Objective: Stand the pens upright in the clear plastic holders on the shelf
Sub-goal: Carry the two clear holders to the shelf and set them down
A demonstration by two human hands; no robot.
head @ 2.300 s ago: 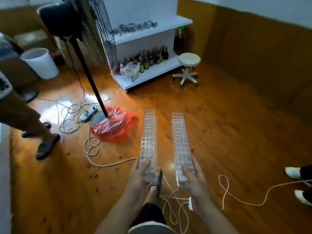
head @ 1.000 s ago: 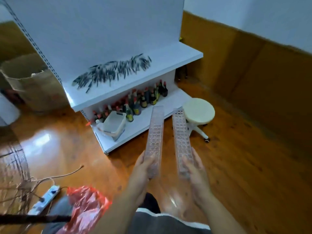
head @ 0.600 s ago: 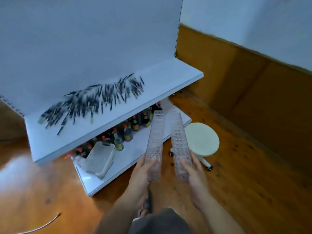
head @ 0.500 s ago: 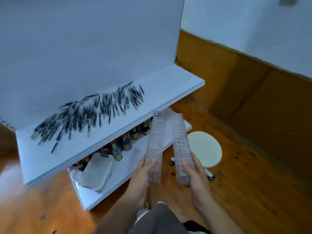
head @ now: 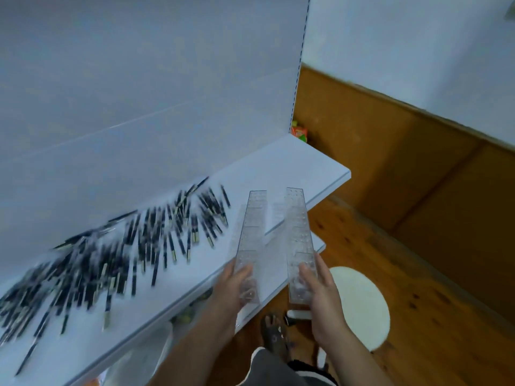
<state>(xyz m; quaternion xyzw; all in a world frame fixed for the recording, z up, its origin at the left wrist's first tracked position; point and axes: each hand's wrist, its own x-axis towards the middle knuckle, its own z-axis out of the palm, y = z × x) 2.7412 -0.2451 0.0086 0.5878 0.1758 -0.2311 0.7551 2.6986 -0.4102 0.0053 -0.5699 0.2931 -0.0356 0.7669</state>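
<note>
The person is up at the white shelf (head: 292, 168) with 2 clear plastic holders, 1 in each hand. The left hand (head: 234, 285) grips the near end of the left holder (head: 249, 232), thumb laid on top and fingers curled under it. The right hand (head: 320, 291) does the same with the right holder (head: 298, 235), thumb on top and fingers wrapped along its outer side.

Both holders are long, narrow strips dotted with holes. They run side by side with a gap between them, pointing away from the person, and their far ends reach over the right part of the shelf. Whether those ends touch the board cannot be told.

The pens (head: 125, 246) lie flat on the shelf to the left of the holders, a dark scattered heap stretching along the board, blurred in this view. The nearest ones sit just beside the left holder.

Down to the right, a round white stool (head: 359, 302) stands on the wooden floor (head: 418, 274).
</note>
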